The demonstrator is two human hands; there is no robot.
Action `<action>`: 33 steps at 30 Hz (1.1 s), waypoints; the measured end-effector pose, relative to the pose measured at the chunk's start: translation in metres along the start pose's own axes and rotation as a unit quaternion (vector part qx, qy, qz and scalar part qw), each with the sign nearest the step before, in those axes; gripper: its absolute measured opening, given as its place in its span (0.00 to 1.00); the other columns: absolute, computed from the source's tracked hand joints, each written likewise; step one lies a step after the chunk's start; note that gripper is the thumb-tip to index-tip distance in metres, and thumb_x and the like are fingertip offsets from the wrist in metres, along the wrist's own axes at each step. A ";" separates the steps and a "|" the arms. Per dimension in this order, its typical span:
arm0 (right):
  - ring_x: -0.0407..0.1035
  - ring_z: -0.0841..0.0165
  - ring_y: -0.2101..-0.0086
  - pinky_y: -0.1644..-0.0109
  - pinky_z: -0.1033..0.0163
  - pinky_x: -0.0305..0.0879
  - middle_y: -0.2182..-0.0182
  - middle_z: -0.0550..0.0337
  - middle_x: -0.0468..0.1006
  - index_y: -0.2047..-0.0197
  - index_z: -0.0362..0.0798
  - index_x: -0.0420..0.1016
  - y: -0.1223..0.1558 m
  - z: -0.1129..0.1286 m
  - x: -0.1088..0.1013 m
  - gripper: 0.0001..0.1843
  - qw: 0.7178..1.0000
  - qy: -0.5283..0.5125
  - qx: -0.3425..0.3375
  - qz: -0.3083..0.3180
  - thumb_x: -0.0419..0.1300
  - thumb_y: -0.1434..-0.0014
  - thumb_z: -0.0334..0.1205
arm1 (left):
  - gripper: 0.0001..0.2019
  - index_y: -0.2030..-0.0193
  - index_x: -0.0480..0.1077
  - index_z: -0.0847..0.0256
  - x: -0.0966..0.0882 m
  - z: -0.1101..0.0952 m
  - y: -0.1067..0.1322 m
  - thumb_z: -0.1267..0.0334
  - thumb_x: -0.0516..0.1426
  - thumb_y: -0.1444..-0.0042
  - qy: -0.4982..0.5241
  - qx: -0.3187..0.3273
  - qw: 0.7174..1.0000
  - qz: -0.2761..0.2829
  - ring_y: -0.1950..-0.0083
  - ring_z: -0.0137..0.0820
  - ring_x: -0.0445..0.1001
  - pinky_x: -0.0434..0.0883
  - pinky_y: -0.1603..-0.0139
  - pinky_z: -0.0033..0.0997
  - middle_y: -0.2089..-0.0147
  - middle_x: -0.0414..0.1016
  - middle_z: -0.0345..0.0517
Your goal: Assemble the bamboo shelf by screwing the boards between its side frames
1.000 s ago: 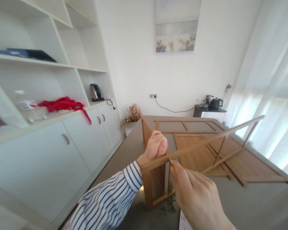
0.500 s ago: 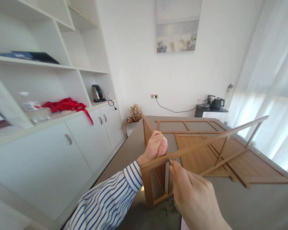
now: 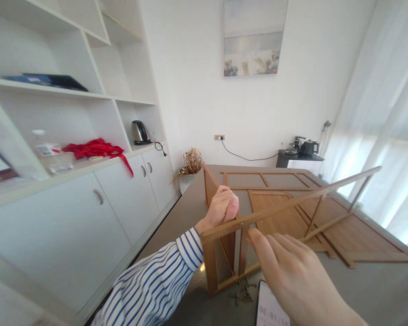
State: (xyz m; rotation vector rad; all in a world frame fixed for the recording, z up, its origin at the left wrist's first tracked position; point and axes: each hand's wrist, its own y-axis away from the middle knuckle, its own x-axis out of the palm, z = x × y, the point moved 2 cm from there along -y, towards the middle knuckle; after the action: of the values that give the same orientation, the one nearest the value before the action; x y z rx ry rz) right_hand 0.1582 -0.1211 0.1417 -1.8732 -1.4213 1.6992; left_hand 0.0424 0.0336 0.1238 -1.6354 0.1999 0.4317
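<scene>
White cupboards point(image 3: 88, 217) fill the left, with a red cloth point(image 3: 91, 148) and a kettle point(image 3: 138, 132) on their top. Further right, the left hand point(image 3: 221, 209), in a blue-striped sleeve point(image 3: 156, 290), is closed over the top edge of an upright wooden panel point(image 3: 209, 267), thumb on the near side, right where a long rail point(image 3: 292, 204) meets it. The rail's long axis runs from that corner up and away to the right, so its near end lies between the two hands and its far end hangs well out over the grey surface point(image 3: 360, 290). The left hand is the one on the joint. The right hand point(image 3: 289, 267) sits just below and in front of the rail with its fingers stretched out and loosely spread, holding nothing, the fingertips close under the wood but not clearly touching. Half a second ago this hand was pinched on a small metal piece pressed against the rail near the corner; now the pinch has let go and the hand has dropped a little, while the left hand's grip is unchanged. Below lie loose screws point(image 3: 241, 296) and a phone point(image 3: 270, 310); flat wooden panels point(image 3: 343, 231) lie further right.
</scene>
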 end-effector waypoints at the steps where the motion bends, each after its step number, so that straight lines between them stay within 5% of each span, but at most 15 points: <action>1: 0.65 0.67 0.78 0.75 0.61 0.57 0.78 0.59 0.70 0.57 0.38 0.68 0.001 -0.001 0.001 0.16 1.000 -0.017 -0.001 0.005 0.40 0.33 0.29 | 0.24 0.81 0.56 0.59 0.000 0.000 0.000 0.62 0.37 0.33 -0.001 -0.001 1.000 -0.001 0.79 0.25 0.60 0.62 0.65 0.37 0.82 0.61 0.36; 11: 0.72 0.66 0.66 0.64 0.62 0.66 0.64 0.51 0.77 0.51 0.41 0.63 0.013 -0.007 0.013 0.10 0.987 -0.145 0.075 -0.001 0.47 0.34 0.31 | 0.24 0.81 0.56 0.58 -0.001 0.000 -0.001 0.60 0.36 0.33 -0.012 0.000 1.000 0.015 0.79 0.26 0.59 0.62 0.65 0.37 0.82 0.61 0.37; 20: 0.71 0.64 0.64 0.61 0.59 0.62 0.65 0.48 0.78 0.56 0.39 0.68 0.006 -0.007 0.002 0.11 0.994 -0.084 -0.018 -0.062 0.46 0.35 0.29 | 0.24 0.81 0.56 0.58 -0.001 0.001 0.000 0.60 0.36 0.33 -0.003 0.003 1.000 0.010 0.79 0.26 0.59 0.62 0.65 0.37 0.82 0.61 0.37; 33: 0.71 0.61 0.62 0.57 0.53 0.60 0.63 0.48 0.79 0.57 0.39 0.73 0.002 -0.003 0.007 0.15 0.996 0.021 -0.084 -0.030 0.46 0.36 0.27 | 0.25 0.81 0.55 0.58 -0.004 -0.001 -0.004 0.60 0.35 0.33 -0.025 -0.006 0.999 0.046 0.79 0.26 0.59 0.62 0.65 0.36 0.82 0.61 0.37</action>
State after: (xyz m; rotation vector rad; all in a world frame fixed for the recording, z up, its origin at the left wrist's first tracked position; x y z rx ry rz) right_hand 0.1608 -0.1156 0.1365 -1.9169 -1.6326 1.5466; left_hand 0.0401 0.0327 0.1297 -1.6297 0.2366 0.5432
